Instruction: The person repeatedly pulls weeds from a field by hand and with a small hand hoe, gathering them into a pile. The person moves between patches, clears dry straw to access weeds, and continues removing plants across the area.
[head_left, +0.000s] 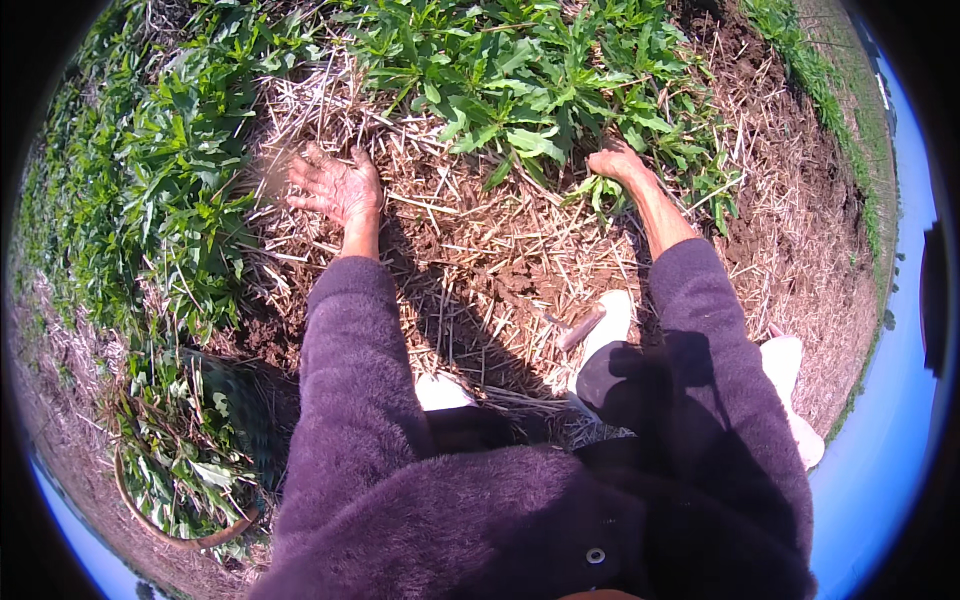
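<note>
My left hand (334, 184) is spread palm-down over the dry straw mulch (450, 195), its fingers apart and holding nothing. Among the lower leaves of the leafy green plants (517, 82), at their near edge, is my right hand (616, 161). Its fingers are partly hidden by foliage, so I cannot tell whether they grip a stem. A few leafy shoots (600, 193) show just below that hand. A short wooden handle (581, 328) lies against a white boot (616, 311); what it belongs to is not clear.
Dense green plants (172, 157) grow on the left. A basket with a curved handle (187, 541) stands at lower left, filled with cut greens (187, 465). Brown soil (262, 330) shows between the straw. At right lies a white sack or cloth (787, 382).
</note>
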